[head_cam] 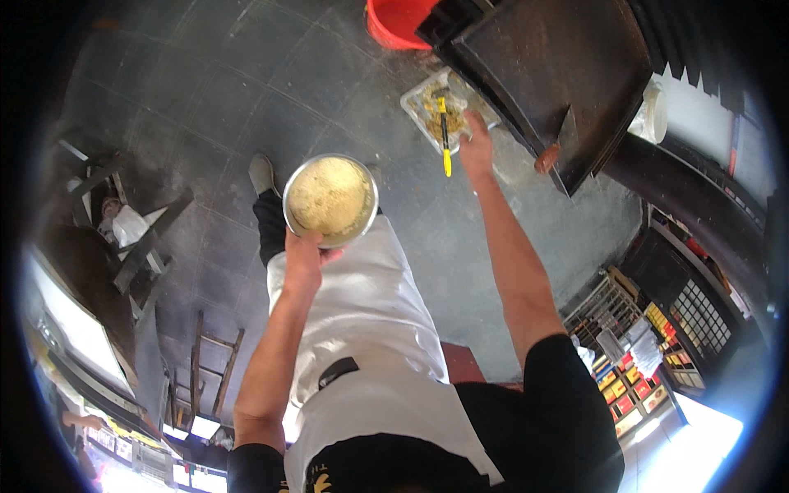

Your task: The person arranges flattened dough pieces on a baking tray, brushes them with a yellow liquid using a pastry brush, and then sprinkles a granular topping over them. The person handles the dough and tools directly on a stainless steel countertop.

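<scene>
A round metal bowl (331,200) filled with a pale yellow, powdery or granular substance is held by its near rim in my left hand (304,257). My right hand (478,148) is stretched forward over the near right side of a shallow tray (412,101), its fingers partly extended and nothing visible in them. Inside that tray are brownish-yellow crumbs and a yellow-and-black handled tool (444,132), whose handle rests across the near edge. The tool's head is too small to identify.
Right of the tray stands a dark wooden table (555,68), with a wooden-handled blade (558,145) on it. Beyond the tray is a red plastic bucket (400,23). Wooden stools (212,363) stand at left on grey tiles. Shelves (635,388) of boxes are at lower right; another person's arm (83,421) shows far left.
</scene>
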The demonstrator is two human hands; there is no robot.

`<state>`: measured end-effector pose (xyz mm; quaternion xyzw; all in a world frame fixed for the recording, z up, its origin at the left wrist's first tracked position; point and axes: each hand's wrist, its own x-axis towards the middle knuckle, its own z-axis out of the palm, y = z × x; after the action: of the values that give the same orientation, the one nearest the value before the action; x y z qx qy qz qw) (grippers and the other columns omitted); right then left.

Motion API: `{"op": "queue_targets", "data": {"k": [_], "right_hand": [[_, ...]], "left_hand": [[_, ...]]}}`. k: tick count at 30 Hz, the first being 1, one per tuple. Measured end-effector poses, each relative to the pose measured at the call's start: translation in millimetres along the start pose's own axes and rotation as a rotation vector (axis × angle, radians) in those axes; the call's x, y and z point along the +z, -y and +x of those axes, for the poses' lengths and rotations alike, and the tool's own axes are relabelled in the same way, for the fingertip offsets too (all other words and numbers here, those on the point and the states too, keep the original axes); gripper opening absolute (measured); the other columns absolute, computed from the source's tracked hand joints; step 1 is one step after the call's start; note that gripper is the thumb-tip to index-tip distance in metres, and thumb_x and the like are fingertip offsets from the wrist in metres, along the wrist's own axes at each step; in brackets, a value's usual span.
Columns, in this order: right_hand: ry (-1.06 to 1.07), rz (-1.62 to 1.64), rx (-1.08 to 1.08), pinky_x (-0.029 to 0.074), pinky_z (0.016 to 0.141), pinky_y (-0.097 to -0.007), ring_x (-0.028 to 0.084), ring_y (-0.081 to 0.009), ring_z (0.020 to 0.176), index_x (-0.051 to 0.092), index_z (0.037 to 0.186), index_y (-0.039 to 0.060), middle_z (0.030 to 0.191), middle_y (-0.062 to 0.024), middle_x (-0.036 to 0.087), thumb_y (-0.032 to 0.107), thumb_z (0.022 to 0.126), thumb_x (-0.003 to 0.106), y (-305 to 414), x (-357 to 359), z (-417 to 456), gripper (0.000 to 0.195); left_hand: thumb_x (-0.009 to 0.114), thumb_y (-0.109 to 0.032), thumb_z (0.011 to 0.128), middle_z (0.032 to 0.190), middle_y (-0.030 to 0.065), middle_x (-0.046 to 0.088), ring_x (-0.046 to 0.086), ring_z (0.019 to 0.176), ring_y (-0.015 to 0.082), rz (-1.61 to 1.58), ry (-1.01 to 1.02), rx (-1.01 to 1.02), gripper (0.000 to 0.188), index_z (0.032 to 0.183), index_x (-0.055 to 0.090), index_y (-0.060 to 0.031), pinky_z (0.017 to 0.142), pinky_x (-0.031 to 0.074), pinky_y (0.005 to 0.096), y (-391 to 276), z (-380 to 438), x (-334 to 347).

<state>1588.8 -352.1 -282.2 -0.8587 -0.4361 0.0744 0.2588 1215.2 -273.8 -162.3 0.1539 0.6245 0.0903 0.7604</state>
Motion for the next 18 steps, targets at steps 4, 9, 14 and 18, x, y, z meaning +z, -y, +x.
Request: {"op": "queue_targets", "data": {"k": [4, 9, 14, 18], "right_hand": [[-0.048, 0.168, 0.351, 0.049, 0.097, -0.0386, 0.062, -0.0327, 0.112, 0.067, 0.119, 0.0034, 0.122, -0.0157, 0.066, -0.006, 0.081, 0.060, -61, 20, -4, 0.040], [-0.132, 0.074, 0.298, 0.051, 0.075, -0.0373, 0.062, -0.0266, 0.081, 0.064, 0.093, 0.0031, 0.097, -0.0100, 0.064, -0.002, 0.078, 0.066, -92, 33, -30, 0.016], [-0.004, 0.133, 0.356, 0.049, 0.070, -0.0357, 0.060, -0.0240, 0.076, 0.059, 0.084, 0.0044, 0.091, -0.0102, 0.062, -0.003, 0.074, 0.065, -83, 27, -9, 0.014], [0.118, 0.046, 0.343, 0.049, 0.093, -0.0385, 0.062, -0.0302, 0.109, 0.065, 0.115, 0.0071, 0.119, -0.0161, 0.064, 0.000, 0.072, 0.067, -130, 35, 2, 0.043]], "left_hand": [[0.041, -0.002, 0.084, 0.124, 0.0187, 0.062, 0.073, 0.082, 0.0288, 0.032, -0.047, -0.033, 0.063, 0.147, 0.032, -0.0077, 0.057, 0.060, 0.0295, 8, -5, 0], [0.041, -0.001, 0.085, 0.116, 0.0208, 0.065, 0.074, 0.080, 0.0290, 0.017, -0.049, -0.056, 0.061, 0.145, 0.032, -0.0029, 0.055, 0.058, 0.0281, 12, -4, 9], [0.041, -0.001, 0.086, 0.118, 0.0215, 0.064, 0.074, 0.080, 0.0292, -0.038, -0.003, -0.052, 0.059, 0.144, 0.032, 0.0009, 0.055, 0.059, 0.0284, 8, -14, 28], [0.042, -0.002, 0.090, 0.116, 0.0237, 0.067, 0.074, 0.087, 0.0298, 0.033, -0.004, -0.035, 0.050, 0.139, 0.040, 0.0069, 0.060, 0.058, 0.0291, -9, -24, 48]]}}
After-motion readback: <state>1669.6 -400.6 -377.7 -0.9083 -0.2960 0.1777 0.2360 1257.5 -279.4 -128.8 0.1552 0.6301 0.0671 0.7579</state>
